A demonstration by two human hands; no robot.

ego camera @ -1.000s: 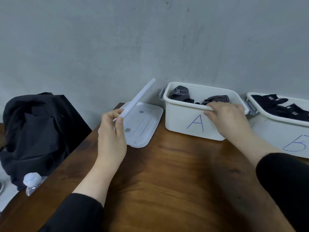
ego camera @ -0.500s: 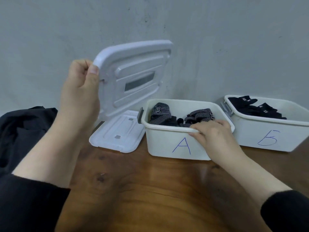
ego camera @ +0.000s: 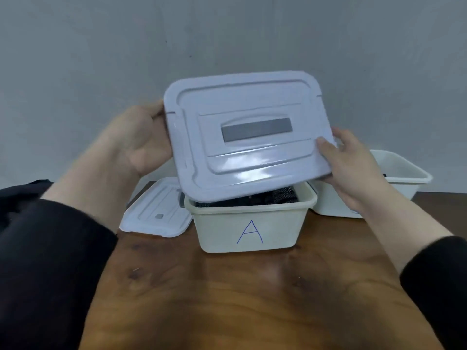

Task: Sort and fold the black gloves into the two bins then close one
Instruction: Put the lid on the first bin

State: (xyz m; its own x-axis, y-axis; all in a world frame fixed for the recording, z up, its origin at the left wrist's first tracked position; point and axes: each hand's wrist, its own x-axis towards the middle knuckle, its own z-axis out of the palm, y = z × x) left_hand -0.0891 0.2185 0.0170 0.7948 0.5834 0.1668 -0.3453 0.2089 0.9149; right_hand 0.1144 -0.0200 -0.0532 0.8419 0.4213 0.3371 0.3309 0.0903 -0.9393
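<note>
From the head camera, the pale lilac rectangular plastic lid (ego camera: 249, 137) hangs tilted over the white plastic bin marked A (ego camera: 250, 223), which I take as the landmark. Its near long edge dips almost to the bin's front rim while the far edge stands high, toward the grey wall. The lid's long axis runs left to right, parallel to the bin's own long side, so I judge that the coming move is mostly a matter of laying the far edge down and squaring the corners.

The left hand (ego camera: 137, 145) grips the lid's left short end, fingers curled behind it. The right hand (ego camera: 353, 168) holds the right near corner, thumb on top. Both sit above the bin and about equally close to it.

Dark folded gloves (ego camera: 267, 197) show in the gap under the lid, inside the bin. A second white lid (ego camera: 159, 213) lies flat just left of the bin; another white bin (ego camera: 404, 173) stands just right of it, its contents mostly hidden.
</note>
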